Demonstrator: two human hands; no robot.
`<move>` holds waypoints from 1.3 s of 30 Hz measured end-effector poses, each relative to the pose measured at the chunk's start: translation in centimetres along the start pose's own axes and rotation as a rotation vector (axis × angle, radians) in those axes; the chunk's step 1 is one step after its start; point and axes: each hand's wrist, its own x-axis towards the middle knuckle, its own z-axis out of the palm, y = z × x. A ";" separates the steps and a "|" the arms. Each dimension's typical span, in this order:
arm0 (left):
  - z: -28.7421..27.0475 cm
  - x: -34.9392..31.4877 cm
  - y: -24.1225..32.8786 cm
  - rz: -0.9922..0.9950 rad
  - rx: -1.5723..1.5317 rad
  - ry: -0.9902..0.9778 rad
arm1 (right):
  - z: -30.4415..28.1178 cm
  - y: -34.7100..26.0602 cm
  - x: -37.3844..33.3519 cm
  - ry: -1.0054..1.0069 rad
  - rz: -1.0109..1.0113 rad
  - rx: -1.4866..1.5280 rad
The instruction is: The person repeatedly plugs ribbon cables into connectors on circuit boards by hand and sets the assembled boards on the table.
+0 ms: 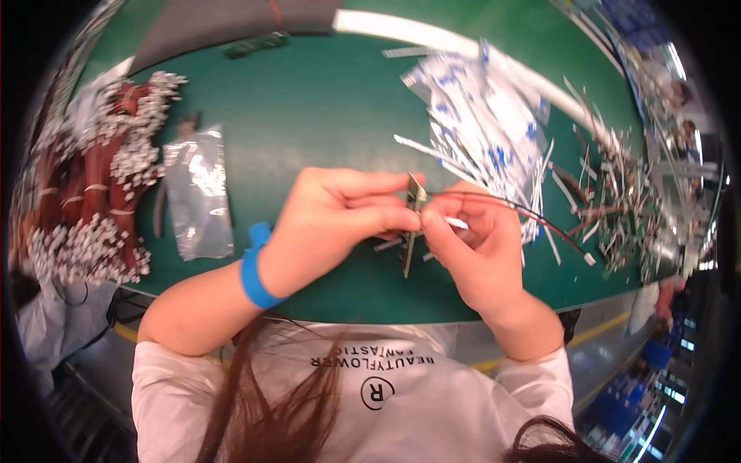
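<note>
My left hand [320, 220], with a blue band on its wrist, pinches a small green circuit board [408, 255] between thumb and fingers. The board is held nearly edge-on above the table. My right hand [486, 247] is closed against the board's right face, with thumb and fingertips together. A small white piece [457, 223] sticks out between its fingers; the kind is too small to tell. From the board's upper part a red and black cable [532, 212] runs over my right fingers to a loose white connector [590, 259] on the right.
Bundles of brown-red wires [96, 181] with white connectors lie at the left, beside a clear plastic bag [199, 193]. White strips with blue ends [494, 116] lie in clear bags at the upper right. Loose cables and boards [621, 208] pile up farther right. Another board [256, 45] lies at the back.
</note>
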 end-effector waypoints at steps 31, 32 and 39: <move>-0.6 -2.8 5.5 0.576 0.715 0.147 | -5.2 -0.1 0.7 0.168 -0.777 -1.268; -0.3 -3.3 5.1 0.523 0.572 0.092 | -4.3 0.9 2.0 0.158 -0.778 -1.267; -2.3 -2.1 4.0 0.485 0.220 0.073 | -2.6 2.9 5.5 0.132 -0.637 -1.286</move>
